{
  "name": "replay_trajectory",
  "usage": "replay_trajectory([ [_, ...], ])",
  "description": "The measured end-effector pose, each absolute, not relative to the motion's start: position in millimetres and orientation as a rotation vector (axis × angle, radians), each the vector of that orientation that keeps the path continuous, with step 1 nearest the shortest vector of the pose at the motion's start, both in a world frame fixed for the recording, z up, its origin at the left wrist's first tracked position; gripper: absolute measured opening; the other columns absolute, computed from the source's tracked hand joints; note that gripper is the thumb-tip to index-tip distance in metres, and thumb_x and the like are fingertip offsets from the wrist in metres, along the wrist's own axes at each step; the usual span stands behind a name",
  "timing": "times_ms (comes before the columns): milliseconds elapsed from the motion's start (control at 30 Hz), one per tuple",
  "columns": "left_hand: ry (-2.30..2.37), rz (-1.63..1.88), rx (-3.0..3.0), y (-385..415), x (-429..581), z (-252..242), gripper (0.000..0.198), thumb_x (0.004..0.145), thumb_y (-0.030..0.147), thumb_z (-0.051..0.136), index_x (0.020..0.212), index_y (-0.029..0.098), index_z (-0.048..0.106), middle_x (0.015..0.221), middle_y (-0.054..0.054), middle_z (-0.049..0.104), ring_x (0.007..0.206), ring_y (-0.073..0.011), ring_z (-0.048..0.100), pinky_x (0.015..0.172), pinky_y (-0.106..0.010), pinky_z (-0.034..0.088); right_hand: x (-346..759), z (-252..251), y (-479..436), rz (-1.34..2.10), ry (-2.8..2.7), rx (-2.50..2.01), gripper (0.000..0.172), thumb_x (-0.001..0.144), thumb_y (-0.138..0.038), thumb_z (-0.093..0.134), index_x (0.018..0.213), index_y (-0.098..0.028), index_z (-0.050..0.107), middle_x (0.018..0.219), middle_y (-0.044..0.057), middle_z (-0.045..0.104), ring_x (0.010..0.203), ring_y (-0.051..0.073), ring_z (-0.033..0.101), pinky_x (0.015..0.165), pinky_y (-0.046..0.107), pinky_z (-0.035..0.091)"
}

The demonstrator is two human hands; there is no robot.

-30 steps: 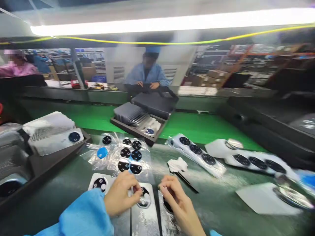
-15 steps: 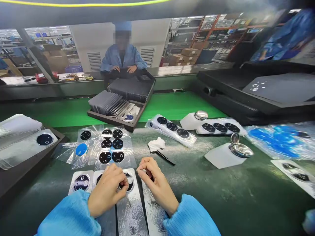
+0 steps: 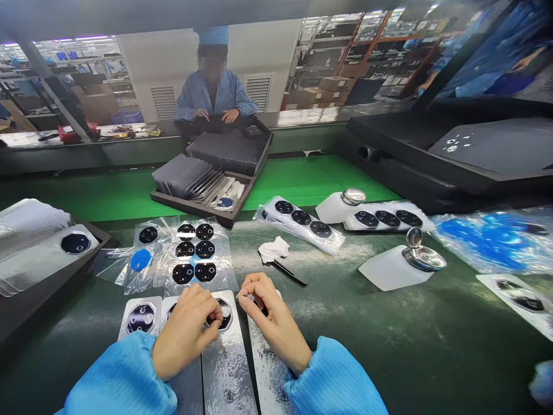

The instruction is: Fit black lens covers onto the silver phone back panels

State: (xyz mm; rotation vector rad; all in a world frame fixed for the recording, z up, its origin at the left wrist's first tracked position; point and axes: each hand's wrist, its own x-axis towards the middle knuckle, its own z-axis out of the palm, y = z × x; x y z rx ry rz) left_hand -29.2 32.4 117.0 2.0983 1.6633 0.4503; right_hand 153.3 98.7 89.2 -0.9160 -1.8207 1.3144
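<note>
- Head view showed the left hand (image 3: 185,337) resting on a row of covers (image 3: 227,374) at the near edge of the table (image 3: 389,346). Its fingertips were bunched and pressed onto a black lens piece (image 3: 221,318) sitting in the camera opening of the middle cover.
- The right hand (image 3: 270,325) lay just beside it over the next cover, fingers curled and thumb and forefinger tips pinched together. What they pinched was too small to tell.
- The end cover (image 3: 140,318), left of the left hand, already carried something dark and shiny in its opening. Whether its lens was fitted could not be told.
- Judging from this, the work was partway through. One piece was being seated, the cover under the right hand looked not yet done, and the opening under the left palm was hidden.
- A sheet (image 3: 194,256) just beyond the hands held six more black pieces, so stock remained, with a blue disc (image 3: 141,259) on film beside it.
- A cloth (image 3: 273,249) and a black stick (image 3: 290,274) lay near the right hand, untouched.
- Further right stood a bottle (image 3: 389,272) and bagged strips (image 3: 302,222) of more pieces.
- A tray (image 3: 203,187) of stacked covers sat on the green belt (image 3: 302,178), and a co-worker (image 3: 213,95) worked beyond it.
</note>
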Motion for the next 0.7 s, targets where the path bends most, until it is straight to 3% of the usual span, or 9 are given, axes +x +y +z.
replay_trajectory([
  [700,1.664,0.482,1.969,25.0,-39.0,121.1,0.013,0.098,0.016,0.038,0.092,0.021,0.049,0.091,-0.001,0.054,0.085,-0.0189,0.047,0.075,-0.034,0.039,154.0,86.9,98.9,1.293,-1.808,-0.891,0.013,0.094,-0.026,0.047,0.085,-0.022,0.055,0.094,0.003,0.051,0.090,0.019,0.050,0.077,0.032,0.039],
])
